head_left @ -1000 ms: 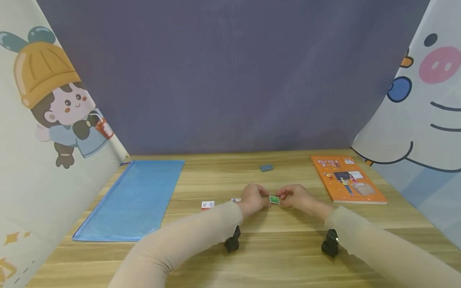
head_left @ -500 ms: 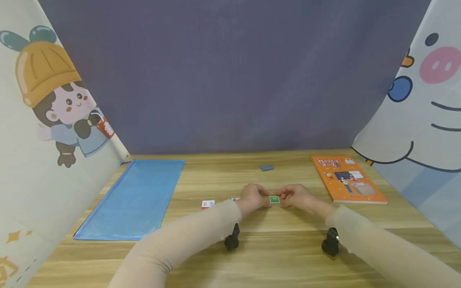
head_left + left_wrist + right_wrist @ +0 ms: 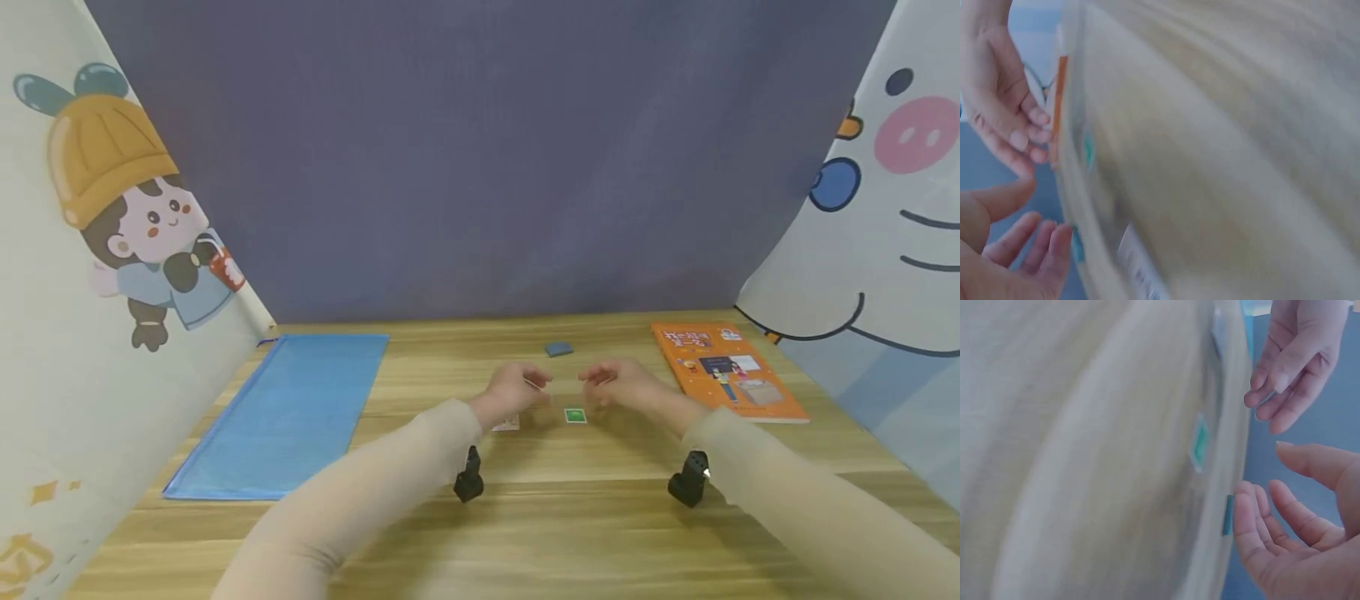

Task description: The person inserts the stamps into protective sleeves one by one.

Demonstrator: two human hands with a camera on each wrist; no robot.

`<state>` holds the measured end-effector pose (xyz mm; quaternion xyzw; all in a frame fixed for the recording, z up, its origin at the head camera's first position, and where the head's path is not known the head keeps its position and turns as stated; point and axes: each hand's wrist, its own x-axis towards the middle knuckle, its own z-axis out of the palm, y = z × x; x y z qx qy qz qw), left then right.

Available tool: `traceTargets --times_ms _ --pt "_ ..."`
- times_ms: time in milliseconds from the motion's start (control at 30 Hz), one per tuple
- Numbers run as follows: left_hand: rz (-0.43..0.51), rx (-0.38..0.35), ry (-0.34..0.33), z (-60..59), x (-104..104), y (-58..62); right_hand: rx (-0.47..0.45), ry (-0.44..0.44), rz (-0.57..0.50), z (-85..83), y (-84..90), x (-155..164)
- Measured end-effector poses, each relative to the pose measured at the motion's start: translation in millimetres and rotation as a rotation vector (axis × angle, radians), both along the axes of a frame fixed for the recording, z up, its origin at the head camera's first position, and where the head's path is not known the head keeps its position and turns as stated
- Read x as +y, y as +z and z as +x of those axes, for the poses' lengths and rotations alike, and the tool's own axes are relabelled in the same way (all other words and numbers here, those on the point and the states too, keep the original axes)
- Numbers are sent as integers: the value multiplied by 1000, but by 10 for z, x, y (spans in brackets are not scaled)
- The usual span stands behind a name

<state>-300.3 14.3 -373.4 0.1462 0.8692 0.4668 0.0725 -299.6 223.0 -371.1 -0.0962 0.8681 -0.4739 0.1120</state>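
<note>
the orange book (image 3: 727, 372) cover carries print too small to read.

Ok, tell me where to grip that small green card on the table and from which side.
The green card lies flat on the table, so no face can be gripped. Probably pinch its opposite left and right edges from above; the left hand and right hand hover open on either side.

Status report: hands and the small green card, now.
Left hand open, right hand open, both above the wooden table. Small green card flat on it between them, untouched. Nothing blocking it.
</note>
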Motion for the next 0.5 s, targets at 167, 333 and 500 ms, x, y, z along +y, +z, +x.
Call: traceTargets --times_ms 167,333,500 --pt "42 8 -84 -108 -236 162 40 35 1 -20 165 -9" --pt "23 65 -144 -161 -502 248 166 107 29 -39 284 -32" --pt "-159 197 -142 -96 -745 372 342 149 104 -4 392 -59"
